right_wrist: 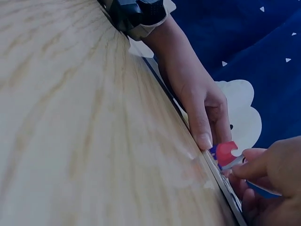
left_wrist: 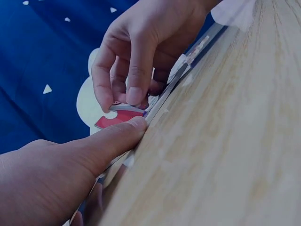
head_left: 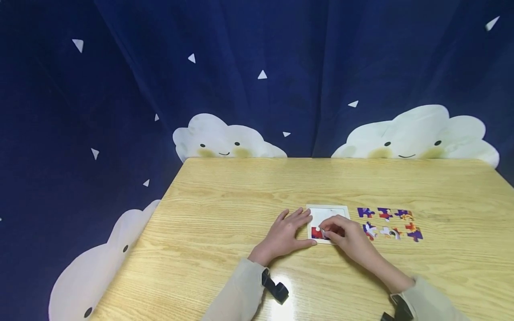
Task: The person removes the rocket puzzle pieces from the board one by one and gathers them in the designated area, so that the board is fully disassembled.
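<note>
A white-rimmed puzzle tray point(head_left: 327, 206) lies on the table in the head view. My left hand point(head_left: 286, 232) rests along its left side, fingers spread, with the thumb at the lower left corner. A red jigsaw piece point(head_left: 316, 232) sits in that corner of the tray, also visible as a red piece point(left_wrist: 121, 117) by the left thumb in the left wrist view. Right beside it, my right hand point(head_left: 354, 240) pinches a jigsaw piece point(right_wrist: 233, 163) between thumb and fingers. Those fingers cover much of the held piece and part of the tray.
Several loose jigsaw pieces point(head_left: 384, 213) lie in two rows right of the tray, near the right hand. The wooden table point(head_left: 225, 191) ends at a dark blue curtain point(head_left: 241, 53) with white clouds. Black wrist straps point(head_left: 275, 287) sit on both sleeves.
</note>
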`<action>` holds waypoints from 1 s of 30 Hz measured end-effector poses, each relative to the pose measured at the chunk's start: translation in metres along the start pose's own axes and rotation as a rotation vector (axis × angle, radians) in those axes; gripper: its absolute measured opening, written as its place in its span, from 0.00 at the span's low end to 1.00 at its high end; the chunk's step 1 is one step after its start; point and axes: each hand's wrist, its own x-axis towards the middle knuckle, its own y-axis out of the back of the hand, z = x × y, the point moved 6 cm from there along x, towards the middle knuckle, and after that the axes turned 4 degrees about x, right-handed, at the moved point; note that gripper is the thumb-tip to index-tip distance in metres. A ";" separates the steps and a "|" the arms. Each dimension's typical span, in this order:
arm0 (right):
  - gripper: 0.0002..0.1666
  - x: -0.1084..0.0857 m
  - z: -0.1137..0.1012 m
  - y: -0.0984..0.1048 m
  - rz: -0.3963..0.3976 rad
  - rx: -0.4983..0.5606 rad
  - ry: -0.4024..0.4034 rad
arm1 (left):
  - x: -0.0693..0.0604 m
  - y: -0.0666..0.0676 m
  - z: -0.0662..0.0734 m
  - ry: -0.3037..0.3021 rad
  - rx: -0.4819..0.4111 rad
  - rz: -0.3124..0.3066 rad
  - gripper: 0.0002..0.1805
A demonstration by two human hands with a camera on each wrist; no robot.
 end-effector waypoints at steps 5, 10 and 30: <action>0.12 -0.001 0.005 0.005 -0.006 0.029 -0.087 | 0.001 0.000 0.000 0.001 0.006 -0.001 0.38; 0.11 -0.005 0.006 0.011 -0.023 0.061 -0.114 | 0.002 0.000 0.000 0.000 0.012 -0.001 0.38; 0.11 -0.035 0.012 0.048 0.016 0.030 -0.175 | -0.001 0.000 0.000 0.006 -0.018 -0.002 0.38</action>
